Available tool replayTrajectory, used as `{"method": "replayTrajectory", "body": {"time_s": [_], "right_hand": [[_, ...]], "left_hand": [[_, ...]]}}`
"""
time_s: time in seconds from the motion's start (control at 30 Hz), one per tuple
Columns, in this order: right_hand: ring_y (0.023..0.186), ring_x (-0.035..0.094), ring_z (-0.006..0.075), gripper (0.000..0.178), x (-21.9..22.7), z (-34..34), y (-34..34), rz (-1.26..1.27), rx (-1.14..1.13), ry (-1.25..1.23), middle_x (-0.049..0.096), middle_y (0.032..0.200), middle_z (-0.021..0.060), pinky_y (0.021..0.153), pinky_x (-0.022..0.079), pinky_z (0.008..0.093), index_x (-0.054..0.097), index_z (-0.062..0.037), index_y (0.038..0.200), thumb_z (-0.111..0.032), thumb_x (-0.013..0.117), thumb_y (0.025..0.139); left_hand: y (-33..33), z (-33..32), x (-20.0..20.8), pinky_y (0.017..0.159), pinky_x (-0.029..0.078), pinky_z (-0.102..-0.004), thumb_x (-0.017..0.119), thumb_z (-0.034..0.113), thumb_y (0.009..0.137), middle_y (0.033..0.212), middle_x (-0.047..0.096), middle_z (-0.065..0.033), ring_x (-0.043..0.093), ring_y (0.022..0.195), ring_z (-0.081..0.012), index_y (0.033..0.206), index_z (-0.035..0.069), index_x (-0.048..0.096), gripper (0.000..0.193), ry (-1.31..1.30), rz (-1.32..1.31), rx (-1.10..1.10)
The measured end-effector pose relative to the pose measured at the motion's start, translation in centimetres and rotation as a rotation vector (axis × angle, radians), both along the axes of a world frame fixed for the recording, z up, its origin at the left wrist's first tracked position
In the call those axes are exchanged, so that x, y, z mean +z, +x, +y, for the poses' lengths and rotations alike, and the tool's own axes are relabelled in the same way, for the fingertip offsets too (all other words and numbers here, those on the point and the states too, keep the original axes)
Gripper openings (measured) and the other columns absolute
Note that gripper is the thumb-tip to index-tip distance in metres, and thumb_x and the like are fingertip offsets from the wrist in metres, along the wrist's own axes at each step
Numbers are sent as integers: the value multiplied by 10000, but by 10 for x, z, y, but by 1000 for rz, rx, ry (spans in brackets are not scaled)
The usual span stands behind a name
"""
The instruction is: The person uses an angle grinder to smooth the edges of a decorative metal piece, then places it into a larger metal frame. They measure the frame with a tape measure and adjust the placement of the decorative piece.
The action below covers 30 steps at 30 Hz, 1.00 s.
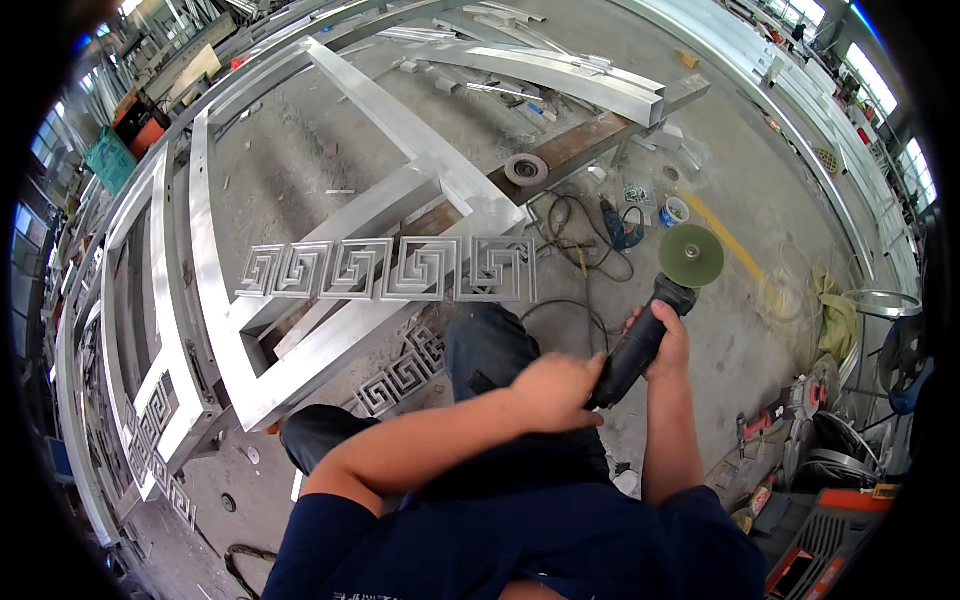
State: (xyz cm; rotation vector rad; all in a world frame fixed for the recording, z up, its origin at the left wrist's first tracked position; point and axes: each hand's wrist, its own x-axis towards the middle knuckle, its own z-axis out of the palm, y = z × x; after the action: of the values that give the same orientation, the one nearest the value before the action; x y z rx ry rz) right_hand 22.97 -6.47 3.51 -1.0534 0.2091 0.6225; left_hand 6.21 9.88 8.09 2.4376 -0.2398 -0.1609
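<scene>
An angle grinder [637, 350] with a black body and a green disc [691, 256] is tilted up in front of me, on the right side. My right hand [667, 342] is wrapped round its body just below the head. Across my lap reaches my left hand [562, 392], closed at the tail end of the grinder, its fingertips partly hidden. To the left of the grinder, a strip of square-spiral metal fretwork [378, 270] lies across a silver metal frame [330, 365]. The disc is apart from both.
A second fretwork strip [402, 375] lies by my knee. A loose grinding disc [526, 170] rests on a brown steel beam [590, 145]. Cables [585, 262], a blue drill [622, 228] and a small tub [675, 211] are on the floor. An orange-black case [835, 540] stands at lower right.
</scene>
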Motion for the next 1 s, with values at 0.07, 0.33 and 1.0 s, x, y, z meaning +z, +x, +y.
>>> {"method": "replayTrajectory", "body": {"time_s": [0.07, 0.33, 1.0], "right_hand": [[691, 678, 265, 298, -2, -11, 5, 24, 32, -65, 683, 836, 146, 644, 580, 403, 640, 18, 964, -231, 747, 840], [709, 694, 258, 287, -5, -15, 7, -38, 311, -232, 686, 832, 141, 633, 592, 413, 650, 13, 982, -156, 791, 798], [580, 596, 169, 350, 3, 71, 11, -290, 667, -760, 641, 728, 87, 496, 471, 364, 673, 53, 862, -228, 839, 736]], "left_hand": [[8, 45, 9, 1029, 469, -485, 848, 487, 735, 1189, 651, -233, 620, 1146, -400, 1427, 34, 489, 902, 13, -46, 157], [40, 194, -51, 1275, 114, -521, 818, 676, 657, 1658, 258, -191, 157, 1562, -381, 1610, 146, 293, 1211, 544, 86, 408], [61, 188, -58, 1270, 91, -531, 558, 784, 854, 1702, 181, -138, 149, 1568, -369, 1617, 301, 312, 936, 589, 69, 461]]}}
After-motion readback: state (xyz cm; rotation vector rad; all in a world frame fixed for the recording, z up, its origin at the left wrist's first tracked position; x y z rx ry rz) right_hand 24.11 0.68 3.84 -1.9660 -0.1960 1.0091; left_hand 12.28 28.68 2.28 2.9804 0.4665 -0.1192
